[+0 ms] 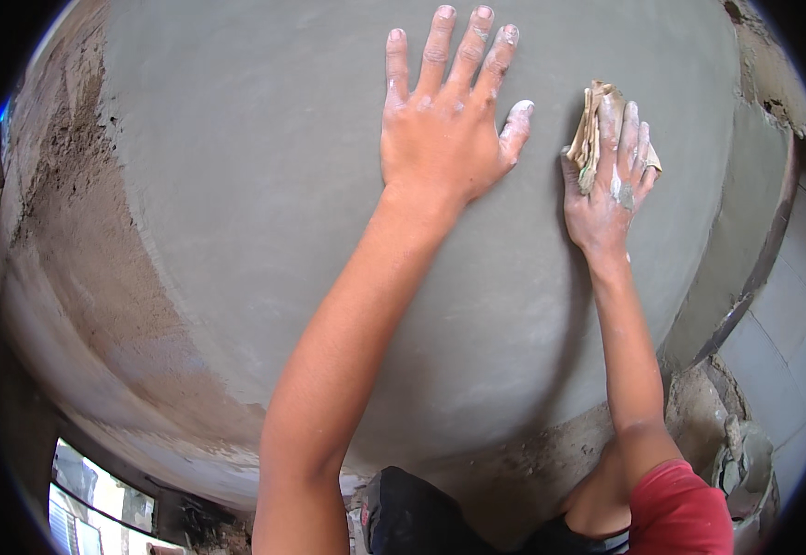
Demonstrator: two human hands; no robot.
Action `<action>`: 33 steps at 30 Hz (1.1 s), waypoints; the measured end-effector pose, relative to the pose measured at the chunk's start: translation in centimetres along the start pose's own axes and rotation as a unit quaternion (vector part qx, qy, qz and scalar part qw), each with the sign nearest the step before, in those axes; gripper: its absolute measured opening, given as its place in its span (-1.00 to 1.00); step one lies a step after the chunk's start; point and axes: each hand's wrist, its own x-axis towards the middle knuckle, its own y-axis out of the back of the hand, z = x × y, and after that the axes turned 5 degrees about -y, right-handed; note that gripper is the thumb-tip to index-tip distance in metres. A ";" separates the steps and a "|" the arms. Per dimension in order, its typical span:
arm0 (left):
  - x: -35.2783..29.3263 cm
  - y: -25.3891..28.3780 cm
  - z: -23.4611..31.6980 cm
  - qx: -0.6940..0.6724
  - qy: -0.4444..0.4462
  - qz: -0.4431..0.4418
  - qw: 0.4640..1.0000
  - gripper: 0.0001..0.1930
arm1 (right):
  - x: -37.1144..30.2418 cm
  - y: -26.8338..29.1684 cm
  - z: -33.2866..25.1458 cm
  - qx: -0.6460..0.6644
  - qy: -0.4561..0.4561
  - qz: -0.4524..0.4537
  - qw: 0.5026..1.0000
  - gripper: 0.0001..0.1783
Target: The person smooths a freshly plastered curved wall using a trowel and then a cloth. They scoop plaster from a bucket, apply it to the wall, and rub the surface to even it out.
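A wide, smooth sheet of grey wet-looking plaster (264, 185) fills most of the view. My left hand (444, 129) lies on it near the top middle, palm down, fingers spread and smeared with pale plaster; it holds nothing. To its right, my right hand (611, 176) presses a folded, dirty beige cloth (588, 139) against the plaster. The thumb sits at the cloth's left side and the fingers lie over it, also coated with plaster. Part of the cloth is hidden beneath the hand.
Rough brown uncoated wall (111, 250) borders the plaster on the left. On the right stand a plastered edge (745, 213) and pale tiles (782, 305). A plaster-caked container (743, 467) is at the lower right. A bright window (102, 495) shows at the lower left.
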 end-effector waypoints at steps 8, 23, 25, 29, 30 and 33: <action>0.2 0.0 0.0 -0.004 0.012 -0.003 1.000 -0.28 | -4.0 1.7 1.2 0.005 0.000 -0.054 0.999 -0.08; 0.2 0.2 0.1 0.019 0.000 -0.010 1.000 -0.28 | -0.7 0.7 2.1 0.003 -0.035 -0.027 0.999 -0.08; 0.2 0.2 0.0 0.011 0.006 -0.011 1.000 -0.27 | -1.7 0.8 2.8 -0.007 -0.027 -0.032 0.999 -0.08; 0.0 -0.2 -0.1 0.004 0.008 -0.014 1.000 -0.27 | -5.0 1.9 1.9 0.009 0.012 -0.064 0.998 -0.05; -0.2 -0.5 -0.2 0.003 0.009 -0.016 1.000 -0.27 | -5.7 2.1 1.1 0.021 0.027 -0.064 0.997 -0.04; 0.0 -1.8 -0.5 0.050 -0.022 0.066 0.996 -0.27 | -5.8 1.8 -1.1 0.038 0.051 -0.077 0.995 -0.01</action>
